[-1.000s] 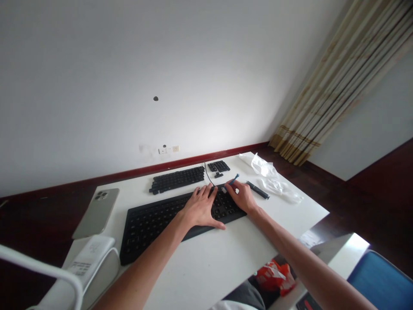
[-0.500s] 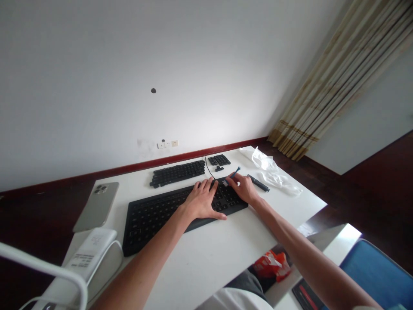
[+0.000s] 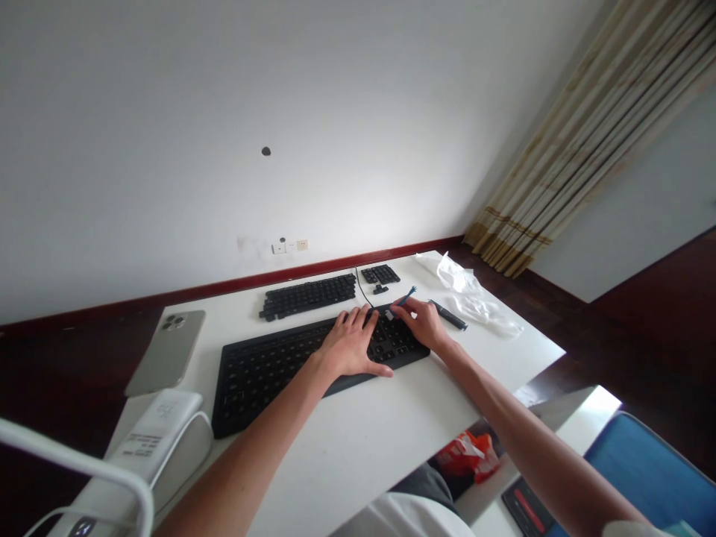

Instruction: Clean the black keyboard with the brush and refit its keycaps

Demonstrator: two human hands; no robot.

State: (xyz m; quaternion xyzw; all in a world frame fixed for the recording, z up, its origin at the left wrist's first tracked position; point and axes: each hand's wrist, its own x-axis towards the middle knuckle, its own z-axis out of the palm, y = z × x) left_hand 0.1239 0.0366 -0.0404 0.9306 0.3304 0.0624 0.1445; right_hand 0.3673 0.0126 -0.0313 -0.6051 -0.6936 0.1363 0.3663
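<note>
A black keyboard base (image 3: 268, 377) with its keycaps off lies across the white table. My left hand (image 3: 350, 344) rests on it right of the middle, fingers spread, thumb stretched toward the near edge. Between the fingers of my right hand (image 3: 422, 324) is a small blue brush (image 3: 408, 295), its pale bristle head down on the right part of the base. Behind the base lie a long block of removed black keycaps (image 3: 310, 294), a smaller number-pad group (image 3: 381, 274) and a few arrow keycaps (image 3: 380, 289).
Right of my right hand lies a black pen-like tool (image 3: 449, 315), with crumpled clear plastic (image 3: 462, 280) beyond it. A phone (image 3: 168, 350) and a white power bank-like box (image 3: 154, 440) with a cable are at the left. A blue chair seat (image 3: 649, 470) stands lower right.
The view has shifted very slightly. Both hands keep nearly the same places, and the brush stays on the right part of the base.
</note>
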